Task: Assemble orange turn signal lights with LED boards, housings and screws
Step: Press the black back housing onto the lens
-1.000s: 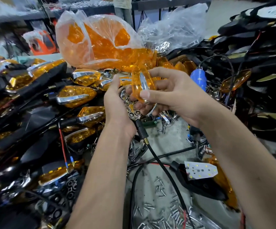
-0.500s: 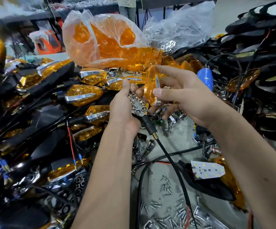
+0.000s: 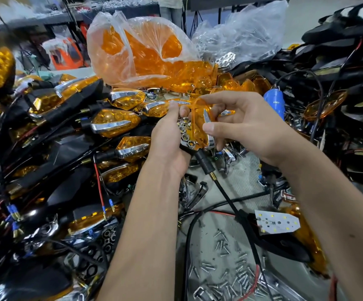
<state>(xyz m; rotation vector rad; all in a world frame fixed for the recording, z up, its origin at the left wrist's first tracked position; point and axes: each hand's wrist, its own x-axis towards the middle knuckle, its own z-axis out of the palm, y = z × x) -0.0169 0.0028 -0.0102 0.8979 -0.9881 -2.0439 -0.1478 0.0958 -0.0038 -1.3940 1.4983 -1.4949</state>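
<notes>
screws (image 3: 230,268) lay at 6 o'clock. my left hand (image 3: 169,144) gripped the housing (image 3: 186,135) at centre; my right hand (image 3: 247,124) pinched the lens (image 3: 199,124), swung down from 12 since a second back, nearly seated.

Grey workbench (image 3: 244,181) bears loose screws (image 3: 230,270) and heaped signal lights (image 3: 115,122).
</notes>
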